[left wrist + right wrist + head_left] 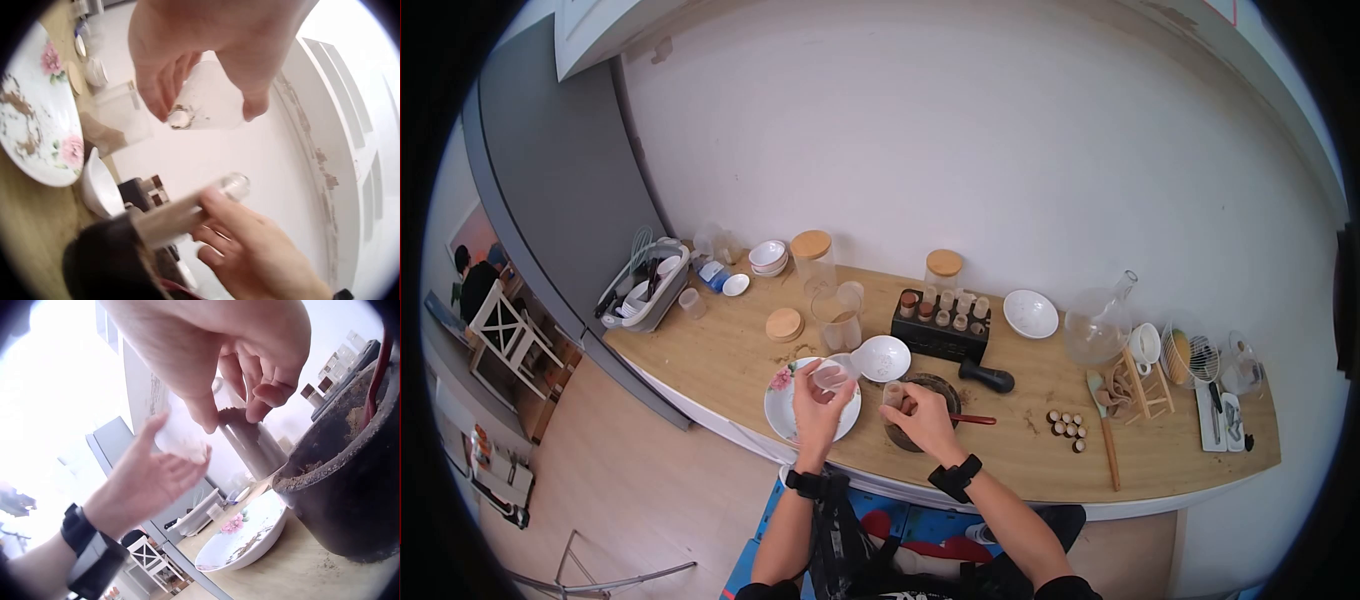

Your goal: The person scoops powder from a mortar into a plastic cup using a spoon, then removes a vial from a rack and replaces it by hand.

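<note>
My left hand [815,415] [219,28] grips a clear cup [832,374] [215,94] between thumb and fingers, above the flowered plate [777,412] [259,540]; brown crumbs cling inside. A small white round piece [179,119] shows at one end of the cup. My right hand [927,423] [256,247] [250,337] pinches a clear tube [893,397] [172,219] [255,449] filled with brown soil. The tube is tilted beside the rim of a dark pot [103,265] [340,503], which holds soil and a red-handled tool [975,420].
A white bowl [884,359] stands behind the hands, near a black rack [938,342] of small tubes and a clear container [836,318] with brown contents. Right of the pot lie a black-handled object [987,376], several small round pieces [1067,425] and a wooden-handled spatula [1109,445].
</note>
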`<action>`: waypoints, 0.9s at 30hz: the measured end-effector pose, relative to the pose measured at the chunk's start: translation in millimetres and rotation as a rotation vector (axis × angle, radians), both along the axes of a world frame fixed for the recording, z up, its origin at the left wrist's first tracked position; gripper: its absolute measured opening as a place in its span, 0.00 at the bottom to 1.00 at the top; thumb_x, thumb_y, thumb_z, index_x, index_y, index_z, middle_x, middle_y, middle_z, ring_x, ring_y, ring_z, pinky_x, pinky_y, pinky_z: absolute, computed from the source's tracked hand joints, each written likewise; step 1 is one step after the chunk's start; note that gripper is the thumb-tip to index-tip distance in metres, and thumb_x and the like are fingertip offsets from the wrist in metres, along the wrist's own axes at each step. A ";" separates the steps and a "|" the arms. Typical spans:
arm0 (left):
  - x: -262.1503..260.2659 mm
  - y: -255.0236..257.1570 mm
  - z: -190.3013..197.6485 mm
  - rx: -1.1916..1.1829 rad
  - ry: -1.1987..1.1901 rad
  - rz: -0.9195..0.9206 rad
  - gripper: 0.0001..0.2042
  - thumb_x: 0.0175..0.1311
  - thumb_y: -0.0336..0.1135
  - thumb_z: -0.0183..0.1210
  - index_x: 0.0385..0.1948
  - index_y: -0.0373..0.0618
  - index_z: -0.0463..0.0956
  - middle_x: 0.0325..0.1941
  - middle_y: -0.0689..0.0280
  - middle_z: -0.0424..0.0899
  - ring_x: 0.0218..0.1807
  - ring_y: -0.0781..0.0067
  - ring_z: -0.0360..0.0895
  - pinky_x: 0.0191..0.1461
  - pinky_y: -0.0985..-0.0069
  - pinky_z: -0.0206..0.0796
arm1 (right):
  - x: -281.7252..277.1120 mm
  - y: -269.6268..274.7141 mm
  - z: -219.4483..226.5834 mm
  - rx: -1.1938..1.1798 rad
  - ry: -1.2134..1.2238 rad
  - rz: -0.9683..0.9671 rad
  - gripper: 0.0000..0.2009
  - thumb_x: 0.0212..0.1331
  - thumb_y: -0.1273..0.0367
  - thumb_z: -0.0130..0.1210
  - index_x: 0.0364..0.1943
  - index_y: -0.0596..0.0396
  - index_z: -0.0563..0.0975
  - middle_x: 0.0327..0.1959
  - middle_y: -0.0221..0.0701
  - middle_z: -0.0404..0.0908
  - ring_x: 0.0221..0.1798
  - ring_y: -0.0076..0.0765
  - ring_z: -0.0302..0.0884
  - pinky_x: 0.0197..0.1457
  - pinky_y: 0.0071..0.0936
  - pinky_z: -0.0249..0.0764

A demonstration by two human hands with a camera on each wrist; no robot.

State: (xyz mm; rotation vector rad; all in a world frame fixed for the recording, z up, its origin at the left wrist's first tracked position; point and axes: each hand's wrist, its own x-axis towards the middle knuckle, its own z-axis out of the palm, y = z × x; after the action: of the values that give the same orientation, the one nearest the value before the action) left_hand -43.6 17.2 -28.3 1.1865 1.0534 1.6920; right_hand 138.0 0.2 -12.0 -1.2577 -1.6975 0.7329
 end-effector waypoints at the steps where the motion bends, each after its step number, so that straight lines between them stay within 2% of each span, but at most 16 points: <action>1: -17.6 14.7 -28.4 -0.137 0.155 0.096 0.32 0.47 0.37 0.72 0.52 0.34 0.64 0.43 0.55 0.79 0.48 0.66 0.78 0.51 0.72 0.70 | 2.6 0.8 0.0 -0.018 0.018 -0.010 0.15 0.49 0.66 0.65 0.34 0.64 0.77 0.22 0.37 0.76 0.22 0.30 0.72 0.29 0.28 0.69; 2: -29.9 21.3 -44.0 -0.272 0.311 0.192 0.32 0.46 0.42 0.72 0.50 0.33 0.66 0.40 0.54 0.80 0.45 0.66 0.79 0.48 0.72 0.71 | 5.7 1.4 2.0 -0.016 0.019 -0.013 0.15 0.49 0.66 0.65 0.34 0.64 0.77 0.22 0.37 0.76 0.22 0.30 0.72 0.29 0.28 0.69; 3: -36.6 19.3 -43.9 -0.270 0.313 0.190 0.32 0.46 0.42 0.72 0.50 0.33 0.66 0.40 0.54 0.80 0.45 0.66 0.79 0.48 0.72 0.71 | 8.4 2.6 5.0 -0.026 0.021 -0.015 0.15 0.50 0.64 0.65 0.33 0.63 0.77 0.22 0.36 0.77 0.22 0.30 0.72 0.29 0.27 0.69; 5: -45.9 13.7 -42.0 -0.385 0.793 0.282 0.36 0.43 0.53 0.71 0.45 0.29 0.71 0.35 0.51 0.82 0.41 0.63 0.81 0.42 0.71 0.72 | 12.0 7.1 6.1 -0.035 0.023 -0.017 0.15 0.52 0.63 0.64 0.32 0.63 0.77 0.22 0.36 0.78 0.22 0.29 0.73 0.29 0.27 0.69; 8: -48.9 12.7 -46.9 -0.541 0.917 0.173 0.38 0.40 0.55 0.71 0.44 0.26 0.71 0.35 0.48 0.82 0.37 0.61 0.83 0.40 0.70 0.74 | 15.2 19.8 3.1 -0.027 0.072 -0.024 0.16 0.54 0.61 0.63 0.31 0.63 0.77 0.23 0.36 0.79 0.23 0.29 0.73 0.29 0.26 0.69; 9: -49.0 11.2 -46.8 -0.541 0.915 0.174 0.38 0.40 0.55 0.71 0.44 0.26 0.71 0.35 0.48 0.82 0.37 0.61 0.83 0.40 0.70 0.74 | 16.7 23.6 4.5 -0.020 0.069 -0.036 0.16 0.54 0.61 0.63 0.31 0.63 0.77 0.24 0.36 0.80 0.23 0.29 0.74 0.30 0.26 0.70; 11: -48.1 7.4 -47.1 -0.628 0.783 0.083 0.37 0.41 0.55 0.71 0.42 0.25 0.73 0.33 0.47 0.82 0.31 0.60 0.83 0.33 0.70 0.76 | 20.9 30.4 7.2 0.001 0.076 -0.056 0.17 0.54 0.60 0.62 0.31 0.63 0.77 0.24 0.37 0.80 0.25 0.29 0.75 0.31 0.26 0.71; 12: -50.6 10.0 -55.7 -0.628 0.780 0.082 0.37 0.41 0.55 0.71 0.42 0.25 0.73 0.33 0.47 0.82 0.31 0.60 0.83 0.33 0.70 0.76 | 22.8 33.2 11.5 0.001 0.073 -0.055 0.17 0.54 0.60 0.62 0.31 0.63 0.77 0.24 0.37 0.80 0.25 0.29 0.75 0.31 0.26 0.71; 14: -56.1 14.9 -69.3 -0.597 0.822 0.054 0.37 0.42 0.53 0.71 0.42 0.24 0.72 0.33 0.47 0.82 0.28 0.62 0.83 0.25 0.69 0.76 | 27.6 37.8 17.3 -0.031 0.022 -0.117 0.17 0.54 0.59 0.63 0.31 0.63 0.78 0.24 0.37 0.79 0.26 0.30 0.76 0.32 0.27 0.71; 15: -58.8 16.9 -76.1 -0.598 0.821 0.054 0.37 0.42 0.53 0.71 0.42 0.24 0.72 0.33 0.47 0.82 0.28 0.62 0.83 0.25 0.69 0.76 | 31.2 45.3 10.8 0.000 -0.009 -0.138 0.16 0.53 0.60 0.63 0.32 0.62 0.80 0.24 0.36 0.82 0.26 0.27 0.78 0.33 0.25 0.74; 18: -56.3 13.4 -61.2 -0.673 0.708 -0.027 0.38 0.42 0.53 0.71 0.44 0.21 0.71 0.32 0.48 0.83 0.28 0.63 0.83 0.22 0.71 0.76 | 32.9 57.7 8.3 0.024 -0.059 -0.174 0.16 0.52 0.61 0.64 0.32 0.62 0.80 0.25 0.35 0.82 0.26 0.26 0.78 0.32 0.23 0.73; 19: -53.9 10.9 -54.1 -0.678 0.708 -0.017 0.39 0.42 0.53 0.71 0.46 0.21 0.70 0.35 0.47 0.82 0.29 0.62 0.83 0.22 0.71 0.76 | 30.7 57.6 11.6 0.029 -0.008 -0.168 0.17 0.51 0.60 0.65 0.29 0.64 0.78 0.23 0.37 0.78 0.25 0.33 0.75 0.31 0.28 0.71; 22: -54.9 12.2 -59.5 -0.679 0.724 0.007 0.41 0.41 0.53 0.72 0.48 0.20 0.69 0.42 0.45 0.79 0.33 0.60 0.83 0.22 0.70 0.77 | 27.9 65.2 8.9 0.071 -0.037 -0.215 0.17 0.50 0.61 0.65 0.29 0.64 0.78 0.24 0.38 0.78 0.26 0.35 0.76 0.32 0.29 0.72; 23: -55.7 12.9 -65.1 -0.677 0.740 0.019 0.42 0.41 0.53 0.72 0.49 0.21 0.69 0.46 0.44 0.76 0.36 0.58 0.82 0.23 0.70 0.78 | 26.6 67.3 2.1 0.072 -0.037 -0.215 0.17 0.50 0.61 0.65 0.29 0.64 0.78 0.24 0.38 0.78 0.26 0.35 0.76 0.32 0.29 0.72; 25: -58.2 15.2 -71.8 -0.667 0.755 0.015 0.43 0.40 0.53 0.72 0.50 0.21 0.68 0.47 0.44 0.74 0.38 0.57 0.82 0.23 0.69 0.78 | 22.0 67.6 -7.9 0.149 -0.136 -0.208 0.16 0.50 0.62 0.66 0.30 0.64 0.79 0.23 0.36 0.79 0.24 0.26 0.75 0.30 0.24 0.71; 27: -62.5 15.9 -73.0 -0.655 0.776 0.013 0.43 0.39 0.54 0.73 0.51 0.21 0.68 0.49 0.43 0.72 0.40 0.56 0.81 0.24 0.69 0.79 | 21.7 66.5 -6.9 0.094 -0.070 -0.219 0.16 0.49 0.63 0.66 0.30 0.64 0.78 0.23 0.36 0.79 0.24 0.26 0.75 0.30 0.24 0.72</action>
State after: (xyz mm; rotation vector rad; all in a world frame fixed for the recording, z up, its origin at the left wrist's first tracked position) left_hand -106.2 33.1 -101.4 1.3826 1.8893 0.7354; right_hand 159.7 66.8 -18.9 -1.3896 -1.5983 0.4784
